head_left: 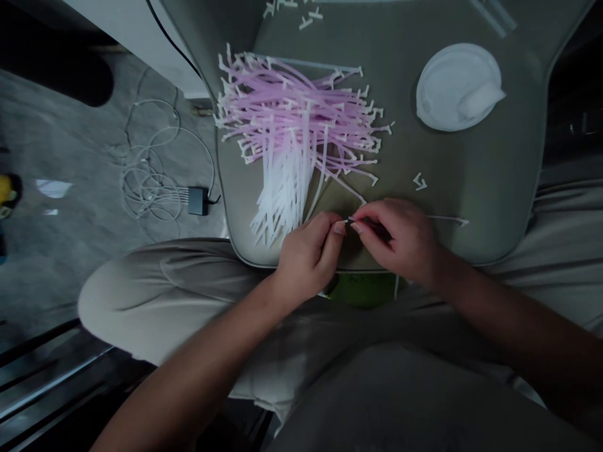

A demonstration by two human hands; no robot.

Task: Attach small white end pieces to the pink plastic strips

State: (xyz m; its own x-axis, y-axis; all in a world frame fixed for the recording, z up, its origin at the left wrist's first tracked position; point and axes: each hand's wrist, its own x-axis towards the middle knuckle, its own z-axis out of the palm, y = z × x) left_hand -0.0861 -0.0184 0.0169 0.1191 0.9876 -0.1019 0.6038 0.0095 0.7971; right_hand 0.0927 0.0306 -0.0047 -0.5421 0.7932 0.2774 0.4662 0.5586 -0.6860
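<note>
My left hand (313, 254) is closed in a pinch on a small white fitting (345, 221), of which only the tip shows. Facing it, my right hand (398, 238) pinches a thin tube (445, 218) close to one end. The tube runs under the palm and comes out to the right, with a white fitting (464, 222) on its far end. Only a tiny gap, if any, lies between the tube's end and the fitting; I cannot tell whether they touch. Beyond my hands lies a heap of pinkish tubes (306, 113) with white fittings on their ends.
White tubes (282, 188) overlap the heap's near side on the grey chair seat (391, 150). A white dish-like lid (443, 81) lies at the right. Loose white fittings (419, 182) are scattered nearby. A dark box (198, 201) with tangled cables sits on the floor at left.
</note>
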